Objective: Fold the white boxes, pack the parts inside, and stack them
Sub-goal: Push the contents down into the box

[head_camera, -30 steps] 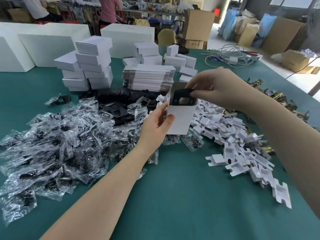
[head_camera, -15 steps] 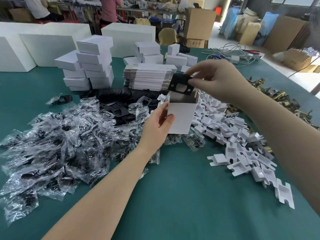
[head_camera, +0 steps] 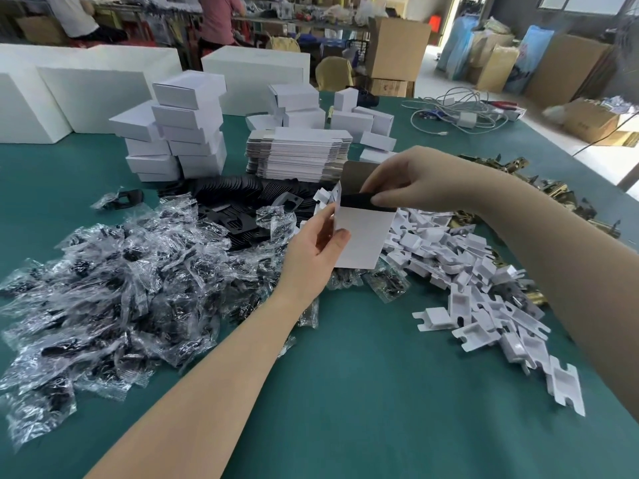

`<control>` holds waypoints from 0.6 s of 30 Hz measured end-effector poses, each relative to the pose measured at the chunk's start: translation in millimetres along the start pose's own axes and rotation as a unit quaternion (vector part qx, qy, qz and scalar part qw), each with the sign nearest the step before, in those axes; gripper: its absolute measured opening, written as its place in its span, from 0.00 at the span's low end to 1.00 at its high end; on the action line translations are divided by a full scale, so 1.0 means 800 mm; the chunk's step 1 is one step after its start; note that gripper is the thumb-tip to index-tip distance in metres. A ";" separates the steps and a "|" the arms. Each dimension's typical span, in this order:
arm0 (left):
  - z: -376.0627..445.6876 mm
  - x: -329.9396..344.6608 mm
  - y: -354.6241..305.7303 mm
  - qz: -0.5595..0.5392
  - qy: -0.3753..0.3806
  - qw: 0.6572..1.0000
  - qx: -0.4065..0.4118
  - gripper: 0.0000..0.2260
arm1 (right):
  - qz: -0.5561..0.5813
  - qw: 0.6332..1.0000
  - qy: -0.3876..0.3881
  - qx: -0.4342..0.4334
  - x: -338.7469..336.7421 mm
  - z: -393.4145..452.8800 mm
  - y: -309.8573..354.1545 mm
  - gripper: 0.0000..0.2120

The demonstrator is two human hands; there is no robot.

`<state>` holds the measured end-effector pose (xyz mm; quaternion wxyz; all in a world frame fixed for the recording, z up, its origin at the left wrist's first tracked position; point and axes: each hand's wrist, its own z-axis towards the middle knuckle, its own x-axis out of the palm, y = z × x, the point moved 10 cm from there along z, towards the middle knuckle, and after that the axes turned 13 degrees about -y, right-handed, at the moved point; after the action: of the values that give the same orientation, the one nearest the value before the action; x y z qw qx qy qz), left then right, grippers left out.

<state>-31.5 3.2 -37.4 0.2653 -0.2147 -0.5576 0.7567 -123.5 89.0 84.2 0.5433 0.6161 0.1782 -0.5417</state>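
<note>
I see the green table [head_camera: 345, 392] filling most of the frame. Across the left half lies a heap of clear bagged parts [head_camera: 114, 292]. At the upper left stand big white cartons [head_camera: 86, 95], with stacked folded white boxes [head_camera: 188, 129] just in front of them. In the upper centre sits a pile of flat box blanks [head_camera: 299, 155], black plates [head_camera: 242, 202] spread below it. White card inserts [head_camera: 484, 288] trail down the right side, brass hardware [head_camera: 553, 198] beyond them. In mid-frame my left hand [head_camera: 311, 250] grips an open white box [head_camera: 363, 236] by its left edge, held upright above the table. My right hand [head_camera: 415, 183] pinches a black plate [head_camera: 356, 199] sitting in the box's open top, only its upper edge showing.
</note>
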 end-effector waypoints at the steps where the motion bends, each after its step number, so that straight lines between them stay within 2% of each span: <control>1: 0.000 0.000 0.001 0.002 0.000 1.000 -0.001 0.21 | -0.008 1.000 0.009 0.002 0.004 0.000 -0.001 0.09; 6: 0.000 0.001 -0.003 0.006 0.001 1.000 0.010 0.20 | -0.010 1.000 0.008 0.006 0.002 0.003 -0.003 0.08; 13: 0.009 0.001 -0.008 -0.032 0.003 0.999 -0.013 0.20 | 0.042 0.996 -0.070 0.023 -0.011 0.012 -0.008 0.11; 18: 0.005 0.001 -0.004 -0.039 0.007 0.999 -0.018 0.19 | 0.041 0.996 -0.011 0.075 0.000 0.014 -0.021 0.11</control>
<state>-34.4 1.5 -33.2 0.2946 -0.2031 -0.5775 0.7338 -142.3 85.1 78.5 0.5189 0.6560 0.1056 -0.5379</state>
